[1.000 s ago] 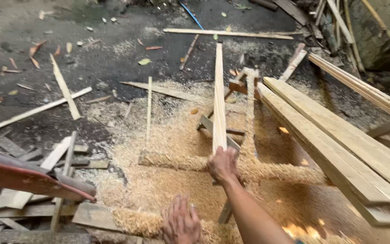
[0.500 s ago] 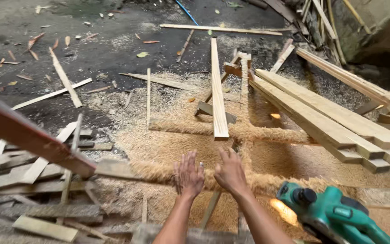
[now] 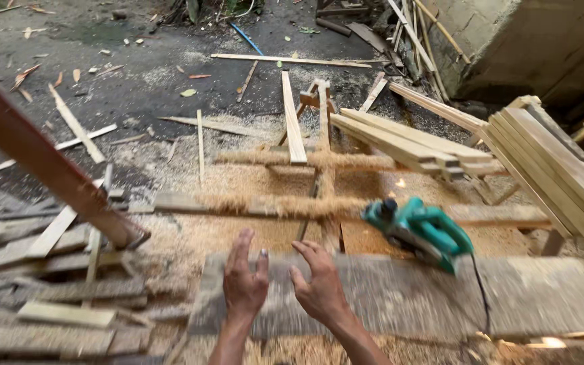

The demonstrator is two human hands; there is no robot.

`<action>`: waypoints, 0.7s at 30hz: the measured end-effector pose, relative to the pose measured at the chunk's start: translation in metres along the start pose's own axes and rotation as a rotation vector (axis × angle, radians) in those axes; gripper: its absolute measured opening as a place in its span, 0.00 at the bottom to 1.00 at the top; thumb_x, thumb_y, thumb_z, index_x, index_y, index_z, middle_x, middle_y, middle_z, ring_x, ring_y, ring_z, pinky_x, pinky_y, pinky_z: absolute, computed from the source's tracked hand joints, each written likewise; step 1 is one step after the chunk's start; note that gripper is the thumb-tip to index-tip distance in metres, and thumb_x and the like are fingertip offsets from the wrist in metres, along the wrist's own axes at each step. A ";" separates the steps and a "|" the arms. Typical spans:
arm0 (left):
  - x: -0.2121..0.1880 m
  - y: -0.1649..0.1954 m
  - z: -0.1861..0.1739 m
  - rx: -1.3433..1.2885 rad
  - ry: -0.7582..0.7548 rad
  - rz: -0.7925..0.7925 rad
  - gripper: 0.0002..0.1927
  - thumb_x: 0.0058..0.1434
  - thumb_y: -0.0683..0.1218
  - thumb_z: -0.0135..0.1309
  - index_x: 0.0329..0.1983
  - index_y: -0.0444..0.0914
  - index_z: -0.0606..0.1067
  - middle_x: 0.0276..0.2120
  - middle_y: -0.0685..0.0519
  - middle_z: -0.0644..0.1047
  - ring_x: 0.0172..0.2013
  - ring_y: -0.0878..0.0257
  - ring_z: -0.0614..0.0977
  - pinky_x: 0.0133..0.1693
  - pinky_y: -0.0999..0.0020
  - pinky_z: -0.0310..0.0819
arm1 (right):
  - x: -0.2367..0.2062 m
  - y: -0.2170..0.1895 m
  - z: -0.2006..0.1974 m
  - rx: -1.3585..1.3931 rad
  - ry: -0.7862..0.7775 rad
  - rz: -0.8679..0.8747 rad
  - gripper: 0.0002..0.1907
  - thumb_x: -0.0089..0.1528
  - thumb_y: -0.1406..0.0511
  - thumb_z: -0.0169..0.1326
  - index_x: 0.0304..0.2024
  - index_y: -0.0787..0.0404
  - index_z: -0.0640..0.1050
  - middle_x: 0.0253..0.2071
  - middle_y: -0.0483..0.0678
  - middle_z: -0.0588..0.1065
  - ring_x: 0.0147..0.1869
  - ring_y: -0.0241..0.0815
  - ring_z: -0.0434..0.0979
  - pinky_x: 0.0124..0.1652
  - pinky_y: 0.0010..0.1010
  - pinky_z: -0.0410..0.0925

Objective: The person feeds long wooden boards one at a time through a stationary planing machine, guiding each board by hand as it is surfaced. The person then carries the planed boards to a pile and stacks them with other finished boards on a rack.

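Sawdust-covered ground, hands now back over the wide grey plank point(image 3: 400, 297).
Left hand point(image 3: 245, 284) and right hand point(image 3: 319, 287) hover open, holding nothing, having let go of the narrow slat point(image 3: 294, 125); green planer point(image 3: 420, 230) lies beside them.

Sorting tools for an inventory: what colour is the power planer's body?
Teal green with black parts, seen in the head view: the power planer rests on the wide plank.

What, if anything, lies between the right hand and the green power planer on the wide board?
Nothing visible. The right hand hovers open above the wide board; only bare board surface separates it from the green planer.
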State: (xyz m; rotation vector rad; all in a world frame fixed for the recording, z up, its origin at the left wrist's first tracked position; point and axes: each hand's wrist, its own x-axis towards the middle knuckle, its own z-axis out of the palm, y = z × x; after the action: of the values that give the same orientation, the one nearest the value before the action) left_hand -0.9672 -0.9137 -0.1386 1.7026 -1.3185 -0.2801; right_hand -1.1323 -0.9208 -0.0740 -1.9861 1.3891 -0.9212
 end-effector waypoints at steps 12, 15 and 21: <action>-0.194 0.097 -0.162 0.009 -0.063 -0.095 0.28 0.68 0.54 0.46 0.71 0.46 0.64 0.73 0.51 0.63 0.69 0.49 0.67 0.65 0.48 0.63 | -0.207 -0.110 -0.038 0.121 -0.183 -0.015 0.23 0.62 0.68 0.55 0.61 0.57 0.75 0.64 0.56 0.71 0.68 0.53 0.71 0.64 0.45 0.67; -0.226 0.109 -0.205 -0.022 -0.039 -0.165 0.30 0.67 0.57 0.45 0.71 0.46 0.63 0.73 0.49 0.62 0.68 0.47 0.68 0.62 0.50 0.67 | -0.242 -0.140 -0.035 0.135 -0.219 -0.095 0.22 0.63 0.68 0.56 0.61 0.58 0.75 0.64 0.58 0.71 0.69 0.55 0.70 0.65 0.47 0.65; -0.302 0.103 -0.310 -0.010 0.314 -0.034 0.28 0.68 0.52 0.50 0.70 0.39 0.67 0.67 0.44 0.72 0.67 0.47 0.73 0.64 0.54 0.67 | -0.309 -0.219 -0.010 0.245 -0.262 -0.323 0.23 0.59 0.70 0.59 0.58 0.63 0.77 0.59 0.60 0.74 0.65 0.58 0.73 0.62 0.44 0.67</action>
State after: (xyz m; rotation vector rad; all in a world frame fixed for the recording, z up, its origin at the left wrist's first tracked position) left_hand -0.9483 -0.4931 0.0046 1.6823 -1.0564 -0.0351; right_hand -1.0864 -0.5588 0.0273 -2.0834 0.7881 -0.8799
